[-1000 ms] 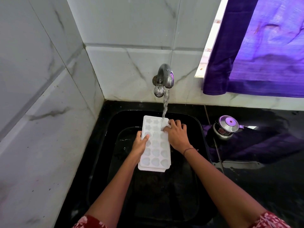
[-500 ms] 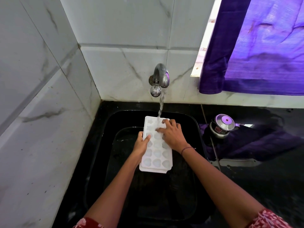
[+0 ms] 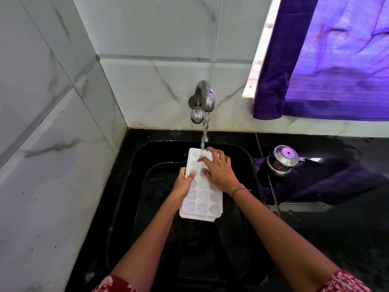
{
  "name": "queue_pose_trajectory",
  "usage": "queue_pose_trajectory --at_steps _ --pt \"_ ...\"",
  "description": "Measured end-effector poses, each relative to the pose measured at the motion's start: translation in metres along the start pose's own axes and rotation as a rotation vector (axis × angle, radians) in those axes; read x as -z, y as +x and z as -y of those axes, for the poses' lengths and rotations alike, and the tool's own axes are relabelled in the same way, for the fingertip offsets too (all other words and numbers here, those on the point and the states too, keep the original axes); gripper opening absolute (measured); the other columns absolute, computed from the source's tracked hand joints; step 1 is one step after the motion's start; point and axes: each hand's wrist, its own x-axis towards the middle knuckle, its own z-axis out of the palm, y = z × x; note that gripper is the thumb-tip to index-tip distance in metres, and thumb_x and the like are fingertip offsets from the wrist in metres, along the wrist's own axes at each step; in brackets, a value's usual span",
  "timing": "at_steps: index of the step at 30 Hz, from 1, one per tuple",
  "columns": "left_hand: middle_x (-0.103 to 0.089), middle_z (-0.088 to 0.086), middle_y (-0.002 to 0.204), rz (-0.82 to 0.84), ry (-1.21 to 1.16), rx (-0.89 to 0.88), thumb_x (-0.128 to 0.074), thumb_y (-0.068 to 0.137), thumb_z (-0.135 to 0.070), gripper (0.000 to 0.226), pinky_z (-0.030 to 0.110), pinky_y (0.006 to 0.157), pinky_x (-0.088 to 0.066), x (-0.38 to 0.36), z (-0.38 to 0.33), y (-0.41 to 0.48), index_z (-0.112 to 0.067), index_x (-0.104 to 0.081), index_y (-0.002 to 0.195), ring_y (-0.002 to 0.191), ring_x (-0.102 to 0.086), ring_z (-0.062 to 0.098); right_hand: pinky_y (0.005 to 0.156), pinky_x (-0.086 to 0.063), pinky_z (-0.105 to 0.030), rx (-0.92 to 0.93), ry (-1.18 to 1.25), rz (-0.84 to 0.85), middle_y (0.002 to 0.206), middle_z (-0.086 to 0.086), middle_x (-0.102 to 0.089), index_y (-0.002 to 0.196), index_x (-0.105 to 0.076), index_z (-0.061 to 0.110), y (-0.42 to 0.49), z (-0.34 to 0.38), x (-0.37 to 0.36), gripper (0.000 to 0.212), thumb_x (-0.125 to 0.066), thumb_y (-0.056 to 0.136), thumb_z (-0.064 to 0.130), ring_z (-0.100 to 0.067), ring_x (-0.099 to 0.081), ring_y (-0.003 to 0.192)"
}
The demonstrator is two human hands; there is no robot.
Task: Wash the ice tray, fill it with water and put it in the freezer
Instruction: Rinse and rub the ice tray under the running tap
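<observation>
White plastic ice tray [image 3: 202,199] sits over the black sink [image 3: 242,157], long axis running away from the person, cavity side up. Far end is under the tap [image 3: 203,98]; near end overhangs the basin centre. A second white edge shows below the near rim, approx. a base layer or lid; cannot tell which.

Water stream [image 3: 204,133] falls from the tap spout and lands on the far end of the tray, just beside the right fingertips.

Left hand [image 3: 183,184]: grips the tray's left long edge at approx. mid-length. Thumb lies across the top face, pointing right; remaining fingers curl under the edge and are hidden. Grip closed on the tray.

Right hand [image 3: 219,169]: palm down, laid flat on the far half of the tray. Fingers spread and extended, tips touching the cavities near the stream. No wrap around the edge visible; hand presses on top, not clamped. Thin bracelet on the wrist.

Both forearms enter from the bottom, with red patterned sleeves at the frame edge.

Surroundings: black counter [image 3: 336,228] to the right w/ a small steel lidded pot [image 3: 282,161] near the sink's right rim. Marble-look tile wall [image 3: 147,85] behind and left. Purple curtain [image 3: 336,60] upper right.
</observation>
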Motion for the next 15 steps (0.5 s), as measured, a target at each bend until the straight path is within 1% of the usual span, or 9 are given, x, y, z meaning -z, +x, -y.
queue_pose_trajectory --at_steps 3,5,8,10,13,15 --pt "-0.064 0.007 0.100 0.024 -0.008 0.001 -0.048 0.098 -0.027 0.009 0.036 0.072 -0.055 -0.002 0.000 0.004 -0.023 -0.048 0.106 0.085 -0.065 0.022 0.110 -0.019 -0.048 0.012 -0.003 0.020 0.153 -0.004 -0.023 0.130 -0.051 0.031 -0.001 -0.002 0.000 0.037 -0.039 0.098 0.043 -0.030 -0.017 0.140" --pt "-0.064 0.008 0.103 0.033 0.013 -0.001 -0.048 0.098 -0.029 0.008 0.040 0.079 -0.055 -0.004 0.000 0.007 -0.025 -0.049 0.105 0.092 -0.065 0.024 0.111 -0.018 -0.049 -0.008 -0.001 0.020 0.154 -0.003 -0.024 0.129 -0.052 0.031 0.001 -0.002 0.002 0.038 -0.037 0.098 0.045 -0.029 -0.016 0.141" --pt "-0.063 0.007 0.109 0.054 0.051 -0.011 -0.047 0.098 -0.033 0.019 0.041 0.085 -0.053 -0.009 -0.003 0.008 -0.023 -0.048 0.114 0.098 -0.064 0.024 0.111 -0.017 -0.050 -0.007 -0.034 0.053 0.154 -0.002 -0.022 0.131 -0.052 0.032 0.006 -0.001 0.002 0.039 -0.035 0.098 0.046 -0.028 -0.015 0.141" --pt "-0.063 0.007 0.112 0.056 0.055 -0.022 -0.048 0.097 -0.034 0.025 0.042 0.090 -0.052 -0.010 -0.005 0.009 -0.022 -0.048 0.119 0.101 -0.063 0.024 0.110 -0.018 -0.050 -0.014 -0.012 0.060 0.153 -0.002 -0.024 0.130 -0.053 0.034 0.007 -0.003 0.003 0.038 -0.036 0.098 0.045 -0.028 -0.015 0.140" --pt "-0.064 0.008 0.109 0.078 0.070 -0.024 -0.049 0.096 -0.035 0.022 0.041 0.088 -0.051 -0.009 -0.007 0.009 -0.023 -0.049 0.115 0.098 -0.064 0.024 0.110 -0.020 -0.051 0.004 -0.043 0.044 0.150 -0.003 -0.029 0.124 -0.059 0.032 0.009 -0.007 0.007 0.037 -0.039 0.096 0.047 -0.028 -0.019 0.139" --pt "-0.064 0.010 0.111 0.097 0.071 -0.017 -0.049 0.096 -0.035 0.020 0.043 0.090 -0.052 -0.008 -0.008 0.011 -0.025 -0.050 0.113 0.102 -0.064 0.027 0.111 -0.018 -0.051 0.009 -0.109 0.041 0.151 -0.003 -0.028 0.125 -0.058 0.031 0.011 -0.006 0.009 0.039 -0.036 0.097 0.048 -0.028 -0.019 0.140"
